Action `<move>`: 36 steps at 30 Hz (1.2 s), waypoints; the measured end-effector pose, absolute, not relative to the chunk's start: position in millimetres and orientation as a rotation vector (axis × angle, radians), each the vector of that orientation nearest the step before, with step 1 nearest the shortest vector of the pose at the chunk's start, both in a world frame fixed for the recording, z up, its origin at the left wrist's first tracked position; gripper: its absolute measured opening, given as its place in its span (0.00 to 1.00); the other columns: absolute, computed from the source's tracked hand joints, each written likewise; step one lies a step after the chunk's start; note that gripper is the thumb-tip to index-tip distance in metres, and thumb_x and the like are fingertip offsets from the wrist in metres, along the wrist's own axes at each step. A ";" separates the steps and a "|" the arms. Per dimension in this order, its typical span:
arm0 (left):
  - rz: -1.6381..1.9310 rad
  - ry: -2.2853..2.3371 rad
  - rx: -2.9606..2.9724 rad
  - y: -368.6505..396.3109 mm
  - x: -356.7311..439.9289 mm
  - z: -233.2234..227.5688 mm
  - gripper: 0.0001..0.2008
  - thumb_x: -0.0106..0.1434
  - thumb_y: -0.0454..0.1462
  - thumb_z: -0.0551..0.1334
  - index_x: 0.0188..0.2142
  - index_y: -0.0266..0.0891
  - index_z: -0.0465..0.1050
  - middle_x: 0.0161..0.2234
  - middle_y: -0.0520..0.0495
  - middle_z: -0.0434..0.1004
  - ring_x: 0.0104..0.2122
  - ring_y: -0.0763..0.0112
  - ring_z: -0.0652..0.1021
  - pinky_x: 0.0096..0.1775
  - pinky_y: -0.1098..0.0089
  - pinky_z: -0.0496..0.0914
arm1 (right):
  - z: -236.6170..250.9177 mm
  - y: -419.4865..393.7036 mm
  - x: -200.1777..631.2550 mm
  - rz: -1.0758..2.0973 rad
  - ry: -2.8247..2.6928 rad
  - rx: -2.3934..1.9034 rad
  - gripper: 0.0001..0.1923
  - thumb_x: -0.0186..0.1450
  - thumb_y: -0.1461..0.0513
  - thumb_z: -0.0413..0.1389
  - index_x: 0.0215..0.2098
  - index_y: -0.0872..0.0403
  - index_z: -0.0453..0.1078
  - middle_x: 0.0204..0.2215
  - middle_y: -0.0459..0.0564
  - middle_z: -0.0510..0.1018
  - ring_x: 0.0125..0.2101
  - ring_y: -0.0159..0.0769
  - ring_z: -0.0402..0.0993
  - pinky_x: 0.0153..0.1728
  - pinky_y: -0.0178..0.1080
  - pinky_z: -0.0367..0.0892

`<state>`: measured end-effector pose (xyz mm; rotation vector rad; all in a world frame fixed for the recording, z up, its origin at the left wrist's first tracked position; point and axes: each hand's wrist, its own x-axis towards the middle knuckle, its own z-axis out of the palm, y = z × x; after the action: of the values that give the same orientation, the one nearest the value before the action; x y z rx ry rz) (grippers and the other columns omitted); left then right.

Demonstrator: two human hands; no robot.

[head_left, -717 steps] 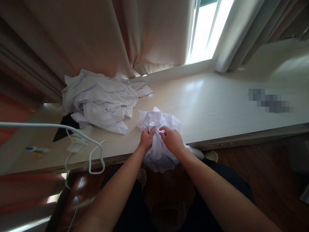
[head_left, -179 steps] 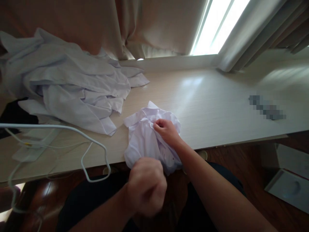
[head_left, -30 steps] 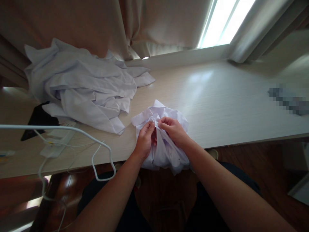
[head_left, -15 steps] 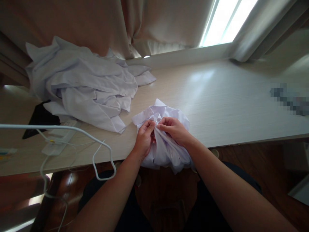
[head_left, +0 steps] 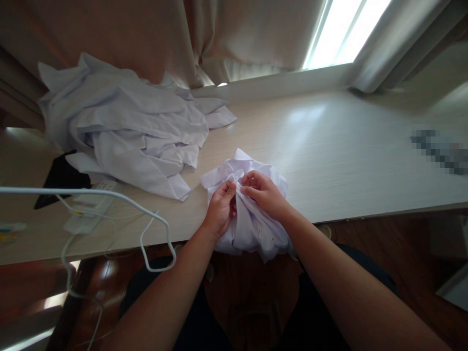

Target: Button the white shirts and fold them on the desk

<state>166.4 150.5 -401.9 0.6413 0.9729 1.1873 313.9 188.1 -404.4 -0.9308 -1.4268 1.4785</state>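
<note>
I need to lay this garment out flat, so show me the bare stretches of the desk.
The widest bare patch of the desk runs right of the bunched white garment, back to the window sill. A narrower strip lies between that garment and the pile of white clothes. The left end is crowded: power strip, cables, black cloth.

My forearms are bare, with no sleeves, rings or watch on either hand; dark trousers (head_left: 329, 273) cover my legs.
</note>
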 end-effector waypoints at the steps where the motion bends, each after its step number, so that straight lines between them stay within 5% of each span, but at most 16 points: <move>1: 1.190 0.960 0.629 150.9 166.1 -401.1 0.20 0.59 0.50 0.69 0.33 0.39 0.65 0.21 0.57 0.62 0.16 0.82 0.62 0.16 0.78 0.53 | -405.3 188.6 315.0 1.503 -1.433 -0.950 0.07 0.62 0.58 0.59 0.37 0.53 0.69 0.30 0.44 0.72 0.31 0.31 0.67 0.34 0.35 0.63; 21: 1.253 1.067 0.682 154.5 164.1 -397.1 0.20 0.57 0.49 0.70 0.31 0.40 0.64 0.21 0.58 0.59 0.17 0.81 0.60 0.18 0.78 0.52 | -400.2 190.1 323.9 1.370 -1.632 -1.046 0.11 0.64 0.54 0.58 0.29 0.53 0.68 0.26 0.45 0.71 0.28 0.32 0.63 0.28 0.36 0.59; 26: 1.095 1.235 1.042 151.7 158.5 -399.8 0.21 0.64 0.54 0.61 0.29 0.39 0.65 0.21 0.54 0.63 0.19 0.77 0.64 0.20 0.75 0.56 | -398.2 193.7 327.0 1.337 -1.514 -1.074 0.13 0.63 0.54 0.59 0.28 0.53 0.67 0.24 0.44 0.69 0.26 0.30 0.62 0.28 0.35 0.58; 31: 0.865 1.342 1.494 143.3 156.2 -399.7 0.16 0.57 0.48 0.70 0.28 0.37 0.74 0.24 0.49 0.71 0.25 0.71 0.69 0.27 0.72 0.59 | -397.2 194.9 327.6 1.339 -1.434 -1.047 0.12 0.63 0.54 0.59 0.28 0.53 0.67 0.25 0.44 0.70 0.27 0.30 0.63 0.28 0.36 0.59; 36: 0.812 1.255 1.382 140.0 158.8 -400.1 0.14 0.62 0.46 0.65 0.33 0.36 0.78 0.29 0.46 0.77 0.28 0.67 0.73 0.29 0.71 0.62 | -398.7 196.6 327.7 1.283 -1.371 -1.095 0.12 0.62 0.54 0.59 0.28 0.53 0.68 0.25 0.45 0.71 0.28 0.32 0.63 0.29 0.36 0.59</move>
<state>158.8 140.0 -400.1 1.3822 1.2549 0.8120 327.7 196.6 -398.7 -1.0951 -1.3713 1.2829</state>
